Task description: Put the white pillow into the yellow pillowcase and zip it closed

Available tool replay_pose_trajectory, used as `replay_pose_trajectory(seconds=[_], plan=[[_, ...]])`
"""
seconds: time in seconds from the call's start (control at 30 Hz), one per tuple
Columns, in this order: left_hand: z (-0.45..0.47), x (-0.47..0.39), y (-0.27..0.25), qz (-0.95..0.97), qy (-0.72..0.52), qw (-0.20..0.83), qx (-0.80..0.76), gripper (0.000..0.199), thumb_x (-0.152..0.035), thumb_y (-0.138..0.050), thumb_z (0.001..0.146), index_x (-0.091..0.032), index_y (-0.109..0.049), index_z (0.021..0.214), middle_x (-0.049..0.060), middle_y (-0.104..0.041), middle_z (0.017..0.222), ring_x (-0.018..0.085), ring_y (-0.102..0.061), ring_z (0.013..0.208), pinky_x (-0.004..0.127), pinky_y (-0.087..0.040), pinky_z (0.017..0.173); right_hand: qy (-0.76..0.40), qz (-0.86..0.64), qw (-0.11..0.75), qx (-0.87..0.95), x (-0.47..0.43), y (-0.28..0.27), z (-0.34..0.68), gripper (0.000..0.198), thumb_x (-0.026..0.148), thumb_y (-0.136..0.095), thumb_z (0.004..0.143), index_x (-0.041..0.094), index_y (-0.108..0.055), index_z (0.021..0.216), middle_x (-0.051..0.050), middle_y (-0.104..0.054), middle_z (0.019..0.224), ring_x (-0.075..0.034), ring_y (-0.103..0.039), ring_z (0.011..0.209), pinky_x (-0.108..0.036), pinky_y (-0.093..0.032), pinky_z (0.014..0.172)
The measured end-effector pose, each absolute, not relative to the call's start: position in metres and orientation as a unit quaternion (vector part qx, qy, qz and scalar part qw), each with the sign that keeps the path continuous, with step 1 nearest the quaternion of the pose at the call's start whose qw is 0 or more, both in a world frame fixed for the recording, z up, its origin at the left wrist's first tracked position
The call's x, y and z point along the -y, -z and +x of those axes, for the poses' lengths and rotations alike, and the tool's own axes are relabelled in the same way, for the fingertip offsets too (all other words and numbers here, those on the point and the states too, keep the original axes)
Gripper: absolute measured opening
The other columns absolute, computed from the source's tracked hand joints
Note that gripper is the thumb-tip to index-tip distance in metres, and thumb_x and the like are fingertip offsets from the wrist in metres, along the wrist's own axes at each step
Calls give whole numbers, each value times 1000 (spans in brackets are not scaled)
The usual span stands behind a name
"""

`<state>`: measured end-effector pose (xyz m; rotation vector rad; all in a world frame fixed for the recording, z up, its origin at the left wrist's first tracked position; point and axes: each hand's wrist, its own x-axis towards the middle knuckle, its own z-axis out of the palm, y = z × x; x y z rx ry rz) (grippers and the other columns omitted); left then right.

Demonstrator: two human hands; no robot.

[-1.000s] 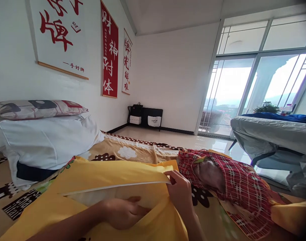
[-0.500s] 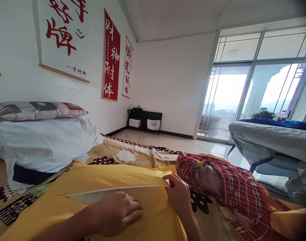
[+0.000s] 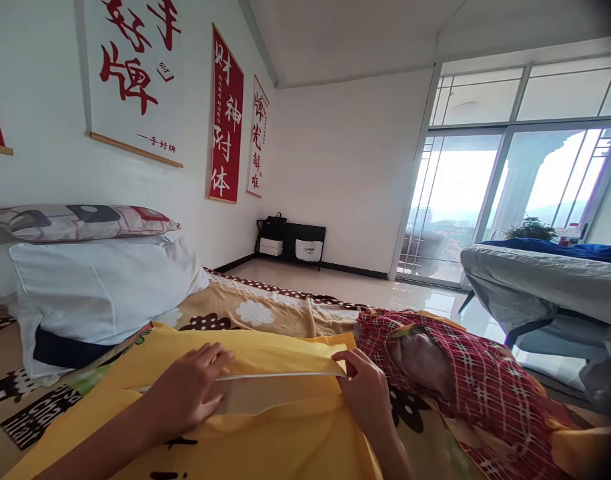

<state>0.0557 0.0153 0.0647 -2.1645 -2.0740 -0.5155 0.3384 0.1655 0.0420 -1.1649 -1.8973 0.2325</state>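
A yellow cushion cover point(image 3: 290, 453) lies spread on the bed in front of me, with a long slit edged in white across it. The slit gapes, and pale inner cloth shows through. My right hand point(image 3: 363, 383) pinches the cover's edge at the right end of the slit between thumb and fingers. Over the left part of the opening is my left hand point(image 3: 185, 387), its fingers apart and its thumb near the lower lip. Dark printed marks show on the cover below my left wrist.
A red checked cover point(image 3: 485, 373) with a pale filling showing lies to the right. White pillows point(image 3: 110, 287) are stacked at left under a patterned pillow point(image 3: 85, 221). Beneath everything spreads a brown patterned blanket point(image 3: 285, 313). A table with a grey cover point(image 3: 535, 280) stands at far right.
My left hand has moved up and left, and its fingers have opened from a curl. The slit gapes wider. My right hand keeps its pinch on the edge.
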Motion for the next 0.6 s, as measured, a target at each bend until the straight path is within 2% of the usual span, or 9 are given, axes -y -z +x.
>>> replay_pose_trajectory(seconds=[0.07, 0.13, 0.23, 0.3, 0.37, 0.47, 0.53, 0.6], plan=[[42, -26, -55, -704, 168, 54, 688, 45, -35, -56, 80, -22, -56, 122, 10, -57, 122, 27, -53, 113, 39, -44, 96, -87, -492, 395, 771, -163, -46, 340, 26, 15, -48, 68, 23, -69, 82, 3, -50, 65, -13, -48, 60, -24, -34, 59], [30, -35, -47, -691, 177, 54, 698, 38, -39, -52, 83, -20, -58, 116, 11, -58, 118, 26, -55, 112, 37, -45, 95, -78, -516, 336, 784, -161, -49, 342, 33, 13, -46, 70, 24, -68, 93, 1, -56, 74, -14, -54, 67, -24, -35, 62], [19, -41, -44, -666, 178, 69, 721, 22, -27, -46, 83, -19, -61, 96, 9, -63, 107, 24, -59, 103, 35, -46, 87, -74, -553, 225, 799, -157, -50, 347, 43, 11, -47, 73, 26, -64, 109, -2, -65, 92, -18, -61, 86, -26, -37, 69], [15, -40, -46, -653, 171, 67, 735, 19, -21, -42, 80, -20, -60, 86, 7, -67, 99, 24, -62, 96, 33, -46, 80, -77, -568, 161, 803, -154, -50, 348, 44, 14, -48, 75, 25, -61, 116, -6, -68, 100, -23, -62, 96, -28, -38, 72], [15, -38, -50, -636, 185, 62, 747, 21, -20, -40, 78, -21, -60, 83, 6, -70, 93, 23, -64, 90, 31, -45, 76, -72, -573, 123, 807, -152, -50, 347, 41, 15, -46, 78, 23, -63, 115, -9, -70, 104, -26, -62, 99, -30, -39, 72], [17, -34, -64, -614, 258, 98, 739, 19, -25, -38, 78, -21, -57, 76, 3, -69, 80, 19, -63, 77, 26, -42, 67, -52, -579, 142, 802, -148, -50, 339, 40, 10, -39, 81, 21, -66, 109, -10, -72, 99, -25, -65, 94, -30, -40, 70], [20, -32, -80, -603, 320, 161, 713, 18, -29, -38, 78, -21, -51, 69, 0, -64, 70, 16, -59, 66, 23, -39, 60, -46, -576, 213, 788, -148, -48, 332, 43, 7, -35, 83, 20, -64, 111, -9, -72, 97, -24, -66, 91, -29, -41, 70], [24, -28, -97, -580, 373, 245, 681, 19, -30, -39, 79, -21, -47, 65, -2, -57, 60, 13, -53, 58, 22, -37, 57, -43, -553, 305, 774, -150, -45, 327, 45, 6, -34, 82, 19, -62, 116, -9, -71, 104, -22, -66, 92, -28, -43, 72]])
